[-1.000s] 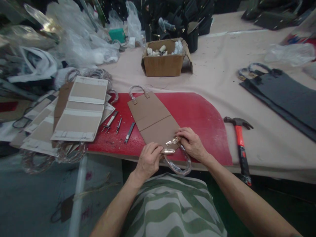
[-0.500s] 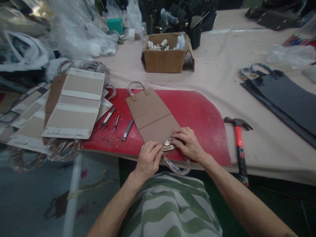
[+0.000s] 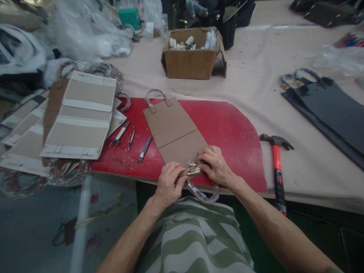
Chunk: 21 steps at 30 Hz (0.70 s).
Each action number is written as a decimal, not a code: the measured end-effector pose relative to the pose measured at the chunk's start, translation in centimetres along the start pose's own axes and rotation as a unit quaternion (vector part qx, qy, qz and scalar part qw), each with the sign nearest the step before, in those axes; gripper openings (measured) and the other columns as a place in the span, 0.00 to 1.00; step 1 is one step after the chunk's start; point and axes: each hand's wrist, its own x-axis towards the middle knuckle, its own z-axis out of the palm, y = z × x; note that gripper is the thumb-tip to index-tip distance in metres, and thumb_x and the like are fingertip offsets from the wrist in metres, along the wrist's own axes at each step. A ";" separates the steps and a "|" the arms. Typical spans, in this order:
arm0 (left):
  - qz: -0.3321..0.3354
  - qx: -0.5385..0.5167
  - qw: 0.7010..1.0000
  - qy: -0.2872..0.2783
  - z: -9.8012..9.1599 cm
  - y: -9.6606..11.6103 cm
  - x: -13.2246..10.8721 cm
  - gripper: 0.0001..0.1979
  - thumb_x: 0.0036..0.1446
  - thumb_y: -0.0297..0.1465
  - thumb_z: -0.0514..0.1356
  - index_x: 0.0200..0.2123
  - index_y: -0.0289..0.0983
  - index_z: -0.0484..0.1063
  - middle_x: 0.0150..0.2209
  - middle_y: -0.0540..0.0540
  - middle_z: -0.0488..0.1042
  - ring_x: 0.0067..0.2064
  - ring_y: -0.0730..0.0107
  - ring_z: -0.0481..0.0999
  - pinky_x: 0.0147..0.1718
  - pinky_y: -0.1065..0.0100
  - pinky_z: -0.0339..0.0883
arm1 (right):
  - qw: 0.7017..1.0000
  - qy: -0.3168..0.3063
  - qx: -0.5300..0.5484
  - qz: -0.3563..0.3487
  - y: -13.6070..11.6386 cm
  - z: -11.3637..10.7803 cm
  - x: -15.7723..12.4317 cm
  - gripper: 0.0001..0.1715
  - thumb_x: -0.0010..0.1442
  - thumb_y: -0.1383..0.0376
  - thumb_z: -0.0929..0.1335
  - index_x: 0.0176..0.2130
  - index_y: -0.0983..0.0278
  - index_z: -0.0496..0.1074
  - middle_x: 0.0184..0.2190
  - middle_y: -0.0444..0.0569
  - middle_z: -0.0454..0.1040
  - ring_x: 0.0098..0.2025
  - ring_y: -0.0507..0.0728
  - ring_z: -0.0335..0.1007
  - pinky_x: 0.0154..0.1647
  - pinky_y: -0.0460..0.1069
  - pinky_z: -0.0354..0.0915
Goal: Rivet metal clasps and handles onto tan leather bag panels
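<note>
A tan bag panel [image 3: 178, 131] with plastic-wrapped handles at both ends lies on the red mat [image 3: 227, 136]. At its near edge my left hand [image 3: 170, 182] pinches the panel's edge between thumb and fingers. My right hand [image 3: 214, 165] has its fingers curled on a shiny gold metal clasp [image 3: 194, 170] at the same edge. Part of the clasp is hidden by the fingers. The near wrapped handle [image 3: 203, 195] loops down over the table's front edge, below both hands.
Slim hand tools, one a pronged tool [image 3: 121, 134], lie left of the panel beside a stack of pale panels [image 3: 85, 113]. A claw hammer [image 3: 276, 167] lies right of the mat. Behind stands a cardboard box [image 3: 187, 64]; dark bag panels [image 3: 327, 110] lie far right.
The near edge of the panel has been tilted up a little, so the gold clasp shows at a different angle. Both hands stay in nearly the same place. The view has shifted slightly.
</note>
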 end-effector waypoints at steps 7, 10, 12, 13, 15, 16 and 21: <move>0.001 -0.025 0.999 0.025 -0.2 0.1 0.2 0.09 0.61 0.26 0.60 0.45 0.37 0.70 0.44 0.42 0.74 0.48 0.60 0.72 0.48 0.56 0.68 | 0.999 -0.008 0.020 -0.030 -0.5 -0.3 0.4 0.07 0.70 0.66 0.61 0.41 0.62 0.68 0.41 0.50 0.71 0.43 0.62 0.62 0.51 0.60 0.54; -0.009 -0.044 0.998 0.044 -0.2 0.2 0.1 0.09 0.61 0.26 0.59 0.46 0.37 0.70 0.44 0.42 0.74 0.48 0.61 0.73 0.48 0.57 0.71 | 0.999 0.040 0.028 0.001 -0.5 0.0 0.2 0.07 0.70 0.66 0.61 0.40 0.62 0.67 0.39 0.50 0.71 0.42 0.62 0.63 0.49 0.59 0.56; -0.011 -0.042 0.998 0.052 0.0 0.2 -0.1 0.10 0.62 0.25 0.59 0.47 0.37 0.69 0.47 0.40 0.74 0.50 0.60 0.73 0.50 0.57 0.72 | 0.998 0.063 0.011 0.021 -0.5 0.3 0.1 0.04 0.68 0.66 0.62 0.41 0.62 0.67 0.38 0.51 0.70 0.41 0.62 0.63 0.46 0.58 0.57; -0.008 -0.031 0.998 0.051 0.1 0.3 -0.2 0.11 0.62 0.25 0.58 0.48 0.37 0.69 0.48 0.40 0.74 0.52 0.60 0.73 0.51 0.56 0.72 | 0.997 0.067 0.004 0.026 -0.5 0.4 0.0 0.04 0.67 0.66 0.63 0.42 0.63 0.66 0.39 0.51 0.70 0.41 0.63 0.63 0.46 0.58 0.57; 0.000 -0.006 0.999 0.049 0.3 0.4 -0.4 0.13 0.63 0.24 0.57 0.50 0.37 0.69 0.51 0.38 0.73 0.55 0.59 0.72 0.55 0.54 0.71 | 0.997 0.072 -0.005 0.027 -0.6 0.5 0.0 0.05 0.66 0.67 0.62 0.42 0.63 0.66 0.39 0.52 0.70 0.41 0.63 0.63 0.44 0.58 0.58; 0.003 0.004 0.999 0.052 0.4 0.5 -0.5 0.13 0.63 0.23 0.56 0.51 0.37 0.69 0.51 0.38 0.73 0.55 0.59 0.72 0.56 0.54 0.70 | 0.997 0.073 -0.010 0.027 -0.7 0.4 0.0 0.05 0.66 0.67 0.62 0.42 0.63 0.66 0.39 0.52 0.70 0.41 0.63 0.63 0.43 0.57 0.58; -0.010 0.007 0.997 0.070 0.2 1.0 -0.4 0.12 0.62 0.24 0.57 0.49 0.36 0.70 0.50 0.38 0.73 0.55 0.59 0.72 0.55 0.54 0.72 | 0.994 0.097 -0.029 0.040 -0.9 0.4 -0.4 0.06 0.68 0.66 0.61 0.43 0.63 0.66 0.39 0.53 0.70 0.41 0.64 0.63 0.42 0.58 0.60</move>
